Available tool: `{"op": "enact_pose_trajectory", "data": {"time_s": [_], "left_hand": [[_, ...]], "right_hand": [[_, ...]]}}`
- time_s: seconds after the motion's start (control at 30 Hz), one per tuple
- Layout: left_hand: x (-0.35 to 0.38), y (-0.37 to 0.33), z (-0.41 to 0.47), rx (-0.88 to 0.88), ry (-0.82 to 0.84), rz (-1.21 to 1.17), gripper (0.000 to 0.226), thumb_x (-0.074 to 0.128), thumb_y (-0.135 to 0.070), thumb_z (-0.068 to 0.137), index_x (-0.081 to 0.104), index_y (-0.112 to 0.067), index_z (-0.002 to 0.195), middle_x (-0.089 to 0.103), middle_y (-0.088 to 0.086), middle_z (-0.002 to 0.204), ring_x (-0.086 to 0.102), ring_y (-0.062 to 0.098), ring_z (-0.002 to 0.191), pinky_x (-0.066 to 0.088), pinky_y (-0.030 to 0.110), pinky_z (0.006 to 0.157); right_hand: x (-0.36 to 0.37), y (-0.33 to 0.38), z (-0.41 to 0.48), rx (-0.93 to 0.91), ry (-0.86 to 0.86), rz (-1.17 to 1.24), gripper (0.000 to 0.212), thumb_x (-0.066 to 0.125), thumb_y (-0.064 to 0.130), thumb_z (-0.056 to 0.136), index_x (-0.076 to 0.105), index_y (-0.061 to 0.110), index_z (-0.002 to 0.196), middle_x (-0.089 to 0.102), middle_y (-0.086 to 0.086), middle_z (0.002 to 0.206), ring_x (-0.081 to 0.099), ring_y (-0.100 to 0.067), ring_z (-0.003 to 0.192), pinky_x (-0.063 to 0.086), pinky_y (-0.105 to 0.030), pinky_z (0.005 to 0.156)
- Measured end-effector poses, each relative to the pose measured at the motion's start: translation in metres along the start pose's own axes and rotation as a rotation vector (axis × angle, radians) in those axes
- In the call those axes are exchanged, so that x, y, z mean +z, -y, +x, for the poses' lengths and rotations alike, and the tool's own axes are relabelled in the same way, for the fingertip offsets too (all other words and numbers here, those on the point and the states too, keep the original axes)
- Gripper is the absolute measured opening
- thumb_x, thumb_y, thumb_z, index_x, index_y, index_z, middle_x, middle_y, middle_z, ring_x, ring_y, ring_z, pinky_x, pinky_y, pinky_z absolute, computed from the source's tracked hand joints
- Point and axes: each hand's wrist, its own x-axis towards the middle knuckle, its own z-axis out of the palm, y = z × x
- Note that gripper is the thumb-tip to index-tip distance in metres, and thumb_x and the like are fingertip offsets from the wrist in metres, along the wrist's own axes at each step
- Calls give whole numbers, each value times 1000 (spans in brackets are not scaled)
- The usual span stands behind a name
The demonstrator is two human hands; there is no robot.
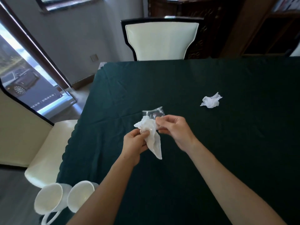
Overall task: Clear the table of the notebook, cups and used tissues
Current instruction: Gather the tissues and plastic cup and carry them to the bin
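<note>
**Fig. Desk (pixel 211 159) w/ dark green cloth, head view.**

Edges & room: the far edge runs along the back of a cream chair (pixel 162 39). The L edge, scalloped, runs diagonally down to the near-L corner. A second cream chair (pixel 48 151) sits just beside that edge, w/ grey floor (pixel 9 192) past it. A wide stretch of bare cloth lies to the R of and behind both forearms.

Hands: both are raised over the desk's mid-L area, close together. L hand (pixel 133 143) has its fingers curled round a white held tissue (pixel 152 140), whose tail hangs down to a point. R hand (pixel 173 129) has thumb & fingertips pinched at the lower edge of a clear film (pixel 153 113) that overlaps the tissue's top. Whether the pinch also catches tissue cannot be told.

Other task items: a crumpled tissue (pixel 211 101) lies on the cloth, well apart to the far R of the hands.

Containers: cup A (pixel 48 198) & cup B (pixel 80 195), both white, are side by side at the near-L corner. Their mouths face the camera and the interiors show plain white.
</note>
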Motion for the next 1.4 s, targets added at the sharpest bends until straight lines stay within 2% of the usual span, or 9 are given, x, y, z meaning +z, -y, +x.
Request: {"op": "enact_pose_trajectory", "data": {"time_s": [0.17, 0.4, 0.53, 0.63, 0.73, 0.97, 1.1, 1.2, 1.4], "left_hand": [[12, -16, -43, -15, 159, -230, 20, 63, -9, 102, 72, -2, 118, 83, 18, 107, 82, 31, 96, 66, 37, 74], [11, -19, -128, 44, 366, -335, 32, 56, -21, 103, 78, -5, 119, 78, 23, 121, 79, 33, 107, 65, 36, 81], [5, -10, -176, 72, 491, -380, 42, 52, -34, 104, 77, -6, 123, 77, 23, 125, 77, 34, 113, 65, 37, 85], [4, 0, -207, 178, 572, -203, 36, 62, -37, 103, 78, -12, 123, 76, 20, 128, 73, 32, 121, 62, 32, 92], [7, 11, -239, 230, 544, -134, 29, 69, -30, 99, 79, -11, 120, 78, 19, 125, 75, 33, 118, 61, 30, 92], [9, 29, -281, 271, 379, -147, 20, 69, -16, 100, 80, -5, 112, 80, 20, 116, 79, 30, 107, 63, 27, 83], [21, 26, -284, 291, 343, -137, 21, 68, -14, 101, 79, -3, 115, 82, 19, 113, 79, 29, 106, 63, 26, 81], [41, 23, -273, 320, 322, -97, 21, 70, -15, 100, 79, -3, 115, 82, 18, 110, 80, 28, 105, 63, 26, 82], [100, 16, -223, 305, 225, -96, 20, 73, -15, 98, 78, -2, 112, 84, 15, 103, 81, 26, 100, 64, 25, 77]], "right_hand": [[7, 19, -62, -44, -38, -81, 28, 77, 22, 92, 76, -5, 92, 76, -27, 95, 73, -26, 84, 62, -43, 85], [9, 52, -139, -133, -62, -175, 25, 79, 26, 89, 78, 1, 86, 80, -9, 80, 75, -15, 73, 60, -25, 68], [7, 56, -185, -175, -112, -285, 27, 80, 33, 84, 78, 8, 78, 80, -9, 80, 79, -25, 79, 64, -34, 76], [3, 53, -216, -179, -118, -331, 28, 80, 39, 83, 79, 11, 78, 80, -6, 79, 79, -28, 81, 65, -39, 81], [0, 51, -247, -176, -108, -352, 29, 80, 42, 82, 79, 13, 80, 81, -5, 79, 80, -25, 80, 65, -42, 83], [3, 57, -288, -200, -68, -428, 26, 84, 38, 83, 80, 13, 77, 81, -6, 79, 79, -28, 80, 64, -44, 83], [-7, 65, -292, -202, -64, -456, 25, 83, 40, 83, 80, 17, 75, 80, -7, 78, 74, -18, 72, 62, -40, 79], [-29, 67, -285, -211, -67, -438, 23, 80, 44, 84, 80, 21, 84, 80, -2, 79, 72, -12, 71, 60, -33, 74], [-111, 64, -234, -163, -150, -342, 25, 74, 47, 89, 77, 26, 104, 80, -1, 92, 78, -18, 79, 61, -28, 72]]}}
